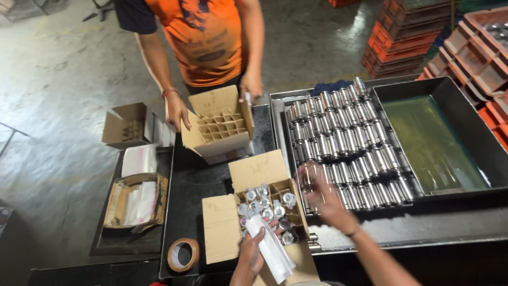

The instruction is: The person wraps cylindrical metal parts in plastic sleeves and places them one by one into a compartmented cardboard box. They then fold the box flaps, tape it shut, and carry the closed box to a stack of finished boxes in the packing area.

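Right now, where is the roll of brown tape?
In the head view the roll of brown tape lies flat at the lower left, on the black table, just left of the open flap of the nearer cardboard box.

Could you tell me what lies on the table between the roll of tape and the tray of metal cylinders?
In the head view, an open cardboard box of bagged metal parts, with the left hand over it.

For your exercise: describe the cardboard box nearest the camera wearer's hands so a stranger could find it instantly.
Start at the black table. The open divided box sits beside the metal tray of shiny cylinders, just above the left hand holding a clear sleeve. Unlike the empty box opposite, its cells hold bagged metal parts.
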Demonstrator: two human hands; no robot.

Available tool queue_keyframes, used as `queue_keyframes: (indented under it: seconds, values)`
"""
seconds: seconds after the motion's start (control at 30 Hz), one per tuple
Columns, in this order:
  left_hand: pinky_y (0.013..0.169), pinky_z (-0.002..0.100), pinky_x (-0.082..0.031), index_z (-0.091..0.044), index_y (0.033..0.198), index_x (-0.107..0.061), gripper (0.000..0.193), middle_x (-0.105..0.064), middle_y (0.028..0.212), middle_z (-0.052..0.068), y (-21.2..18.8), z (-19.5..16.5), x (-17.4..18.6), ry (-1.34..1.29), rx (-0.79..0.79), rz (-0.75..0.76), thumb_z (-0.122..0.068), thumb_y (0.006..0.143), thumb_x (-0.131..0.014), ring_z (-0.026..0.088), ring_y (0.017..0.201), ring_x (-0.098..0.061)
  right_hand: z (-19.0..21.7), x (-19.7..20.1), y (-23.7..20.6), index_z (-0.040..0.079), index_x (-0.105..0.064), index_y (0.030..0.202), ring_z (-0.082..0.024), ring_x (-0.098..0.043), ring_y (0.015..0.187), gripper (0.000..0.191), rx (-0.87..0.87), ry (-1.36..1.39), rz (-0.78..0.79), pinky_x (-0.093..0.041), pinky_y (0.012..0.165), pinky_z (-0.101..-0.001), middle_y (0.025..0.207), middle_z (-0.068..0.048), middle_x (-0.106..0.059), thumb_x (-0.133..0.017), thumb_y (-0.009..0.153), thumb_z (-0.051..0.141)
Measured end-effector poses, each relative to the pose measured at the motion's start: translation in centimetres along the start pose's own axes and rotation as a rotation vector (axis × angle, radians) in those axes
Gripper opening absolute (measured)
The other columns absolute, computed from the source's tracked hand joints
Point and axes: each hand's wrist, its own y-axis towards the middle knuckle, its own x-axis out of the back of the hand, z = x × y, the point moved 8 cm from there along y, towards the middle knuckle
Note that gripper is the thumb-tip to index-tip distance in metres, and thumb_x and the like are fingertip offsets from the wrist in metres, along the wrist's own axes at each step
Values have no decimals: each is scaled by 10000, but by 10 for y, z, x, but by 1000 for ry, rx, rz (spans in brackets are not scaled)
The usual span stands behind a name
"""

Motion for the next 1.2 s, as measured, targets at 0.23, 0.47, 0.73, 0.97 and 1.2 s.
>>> queue_keyframes:
  seconds: [0.23,0.47,0.73,0.97,1.2]
  values:
    - [984,469,-563,-19,1387,-501,403,-679,1331,257,-11,3,-8,113,53,-4,-97,998,-427,371,1154,-715,191,206,-47,270,-89,1696,-142,-405,1457,1317,1107,293,-669,-387,1156,-288,1722,-18,-261,-777,689,767]
    - [988,498,-568,2,1390,-484,419,-647,1349,252,-2,19,-1,6,31,66,-141,999,-438,399,1163,-683,235,216,-67,277,-65,1691,-155,-360,1538,1286,1169,181,-669,-366,1232,-300,1750,-35,-200,-741,718,777]
    - [1031,462,-509,30,1406,-459,434,-625,1395,274,13,13,-13,-37,-74,15,-132,1004,-452,353,1226,-665,91,12,-5,126,-598,1383,-254,-723,1106,415,98,-134,125,-565,936,-369,1322,-109,-684,-597,987,249]
    - [958,439,-534,-48,1396,-488,457,-649,1274,140,46,65,-6,-72,-12,58,-113,949,-558,265,1099,-656,11,-47,-58,11,-705,967,-341,-715,744,201,116,-72,-120,-565,672,-459,857,-170,-706,-622,971,194]
    - [361,262,-325,39,946,-655,251,-592,680,31,62,13,-22,650,-188,105,-196,990,-733,104,443,-455,8,6,-55,26,-724,1040,-308,-688,790,271,252,-357,49,-527,730,-433,927,-160,-731,-701,956,283]
